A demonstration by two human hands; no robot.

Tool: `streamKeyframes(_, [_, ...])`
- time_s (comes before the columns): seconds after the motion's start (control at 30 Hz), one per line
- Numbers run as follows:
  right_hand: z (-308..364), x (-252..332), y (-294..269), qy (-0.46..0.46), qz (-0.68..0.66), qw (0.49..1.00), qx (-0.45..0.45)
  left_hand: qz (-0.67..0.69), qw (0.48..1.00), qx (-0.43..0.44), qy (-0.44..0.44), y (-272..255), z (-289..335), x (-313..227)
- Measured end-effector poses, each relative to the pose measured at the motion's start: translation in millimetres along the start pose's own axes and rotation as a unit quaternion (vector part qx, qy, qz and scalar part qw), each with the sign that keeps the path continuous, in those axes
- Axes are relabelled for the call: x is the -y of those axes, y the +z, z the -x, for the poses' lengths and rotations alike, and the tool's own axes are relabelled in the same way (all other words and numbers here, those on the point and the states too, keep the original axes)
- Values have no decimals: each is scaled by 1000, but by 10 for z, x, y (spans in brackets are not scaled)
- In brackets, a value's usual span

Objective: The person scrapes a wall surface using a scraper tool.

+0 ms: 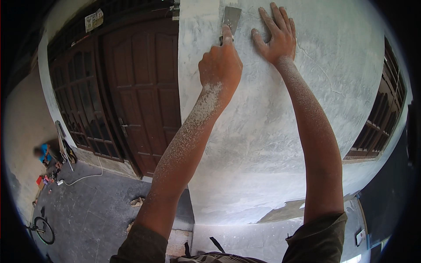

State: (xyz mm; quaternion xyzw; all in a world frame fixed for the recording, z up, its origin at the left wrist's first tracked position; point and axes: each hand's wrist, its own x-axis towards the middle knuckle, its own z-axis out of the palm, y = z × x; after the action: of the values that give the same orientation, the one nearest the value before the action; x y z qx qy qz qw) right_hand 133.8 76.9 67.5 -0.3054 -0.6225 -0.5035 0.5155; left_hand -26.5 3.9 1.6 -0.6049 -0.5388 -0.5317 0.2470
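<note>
My left hand (220, 63) is closed around the handle of a putty knife (231, 18), its index finger stretched along the tool toward the blade. The broad metal blade points up and lies against the pale, patchy plastered wall (263, 131). To the right of it, my right hand (280, 39) rests with spread fingers on the same wall and holds nothing. White dust coats both forearms, thickest near the left wrist. Most of the knife's handle is hidden inside my left fist.
Left of the wall stand a dark brown wooden door (144, 87) and a paned window (81, 96). Another window (377, 118) is at the right. On the grey tiled floor (92, 215) lie a white cord (87, 176) and a wheel (44, 230). A person (46, 153) is at the far left.
</note>
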Motion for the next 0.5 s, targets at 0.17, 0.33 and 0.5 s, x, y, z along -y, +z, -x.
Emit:
streamKeyframes(0.17, [-5, 29, -25, 3, -8, 1000, 0, 15, 1000, -22, 0, -49, -110, -26])
streamKeyframes(0.33, [4, -4, -24, 9, -3, 1000, 4, 1, 1000, 10, -8, -4, 14, -19])
streamKeyframes(0.5, [-10, 61, 0, 6, -16, 1000, 5, 2, 999, -31, 9, -32, -127, -13])
